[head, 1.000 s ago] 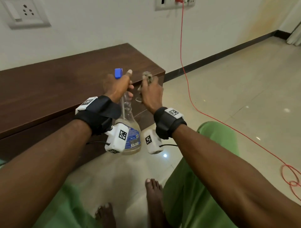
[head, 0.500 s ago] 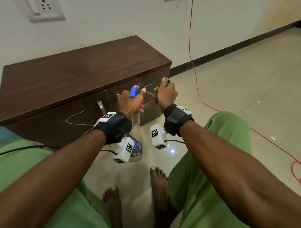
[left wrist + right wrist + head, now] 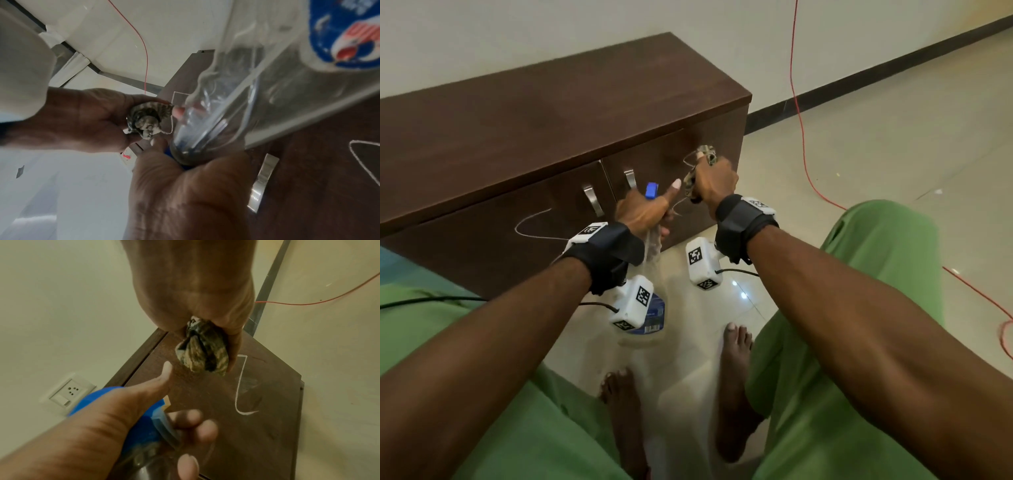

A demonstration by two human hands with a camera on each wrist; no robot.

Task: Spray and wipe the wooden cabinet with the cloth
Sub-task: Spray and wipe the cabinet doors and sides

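A low dark wooden cabinet (image 3: 534,113) stands against the wall, with white chalk scribbles on both door fronts. My left hand (image 3: 645,214) grips the neck of a clear spray bottle (image 3: 650,253) with a blue nozzle (image 3: 651,190), held just in front of the right door. My right hand (image 3: 714,183) grips a bunched mottled cloth (image 3: 705,154) close to the right door's chalk mark (image 3: 241,382). In the wrist views the cloth (image 3: 202,352) and the bottle (image 3: 236,97) sit side by side near the door; I cannot tell whether the cloth touches the wood.
Two metal handles (image 3: 592,204) sit at the middle of the doors. A red cable (image 3: 799,120) runs down the wall and across the tiled floor on the right. My bare feet (image 3: 732,370) and green-clad knees are below the hands. A wall socket (image 3: 68,394) is above the cabinet.
My view has tilted down and pulled back, showing the cabinet's door fronts. Both hands have dropped from the cabinet's top edge to the right door, still holding bottle and cloth.
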